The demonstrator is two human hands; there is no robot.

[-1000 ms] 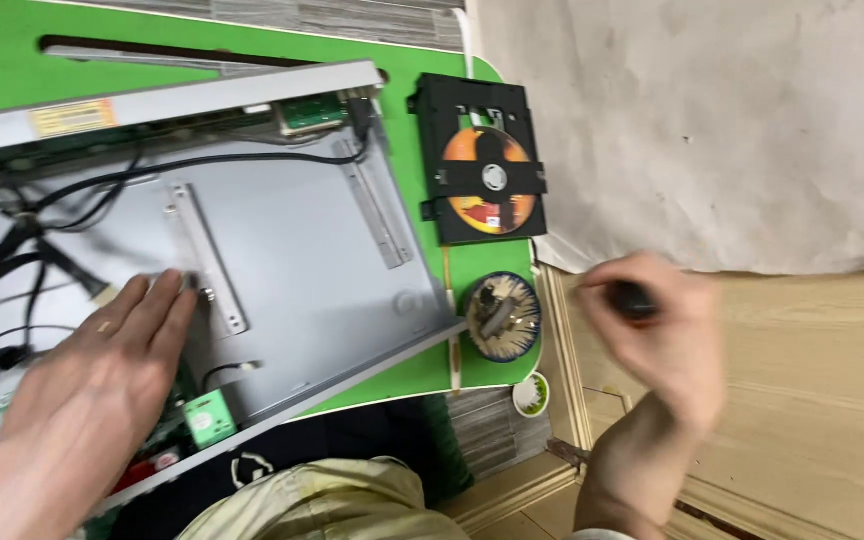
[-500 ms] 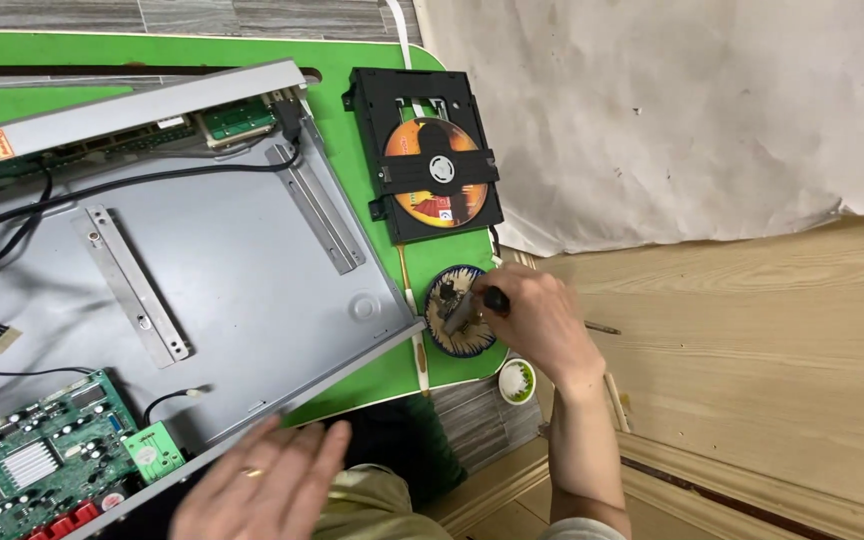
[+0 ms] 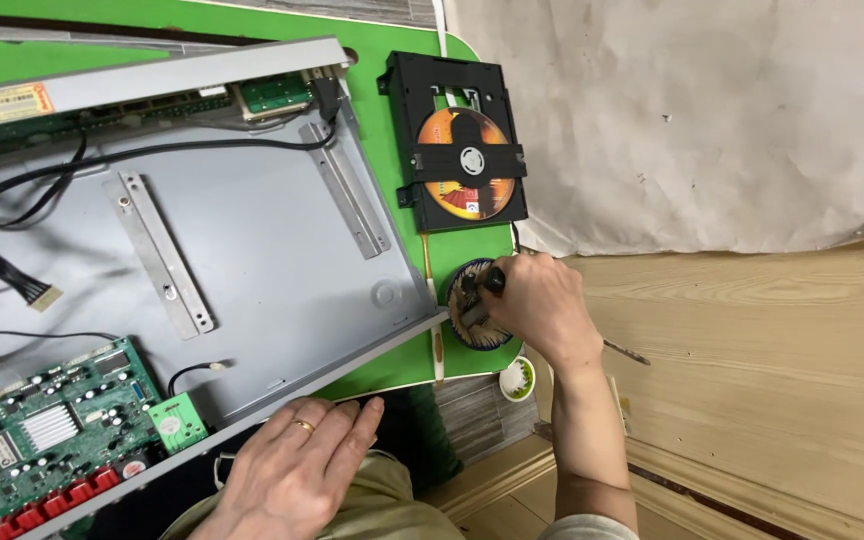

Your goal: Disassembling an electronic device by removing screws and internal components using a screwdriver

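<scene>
My right hand [image 3: 542, 308] grips a dark-handled tool, its fingers over a small round dish [image 3: 474, 338] of small metal parts on the green table [image 3: 407, 130]. My left hand [image 3: 297, 465] rests flat, fingers apart, at the near edge of the open grey metal chassis [image 3: 252, 250], holding nothing; a ring shows on one finger. A green circuit board [image 3: 57, 430] sits in the chassis's lower left corner. A black disc drive [image 3: 464, 160] with an orange disc lies beside the chassis at the table's corner.
Black cables [image 3: 12, 200] run across the left of the chassis. A small white cap [image 3: 517, 378] lies just off the table edge. Crumpled white paper [image 3: 702, 110] covers the upper right, and a wooden floor [image 3: 772, 360] spreads right.
My right hand came in from the right and settled on the round dish. My left hand slid off the chassis floor down to its near edge. The view has shifted.
</scene>
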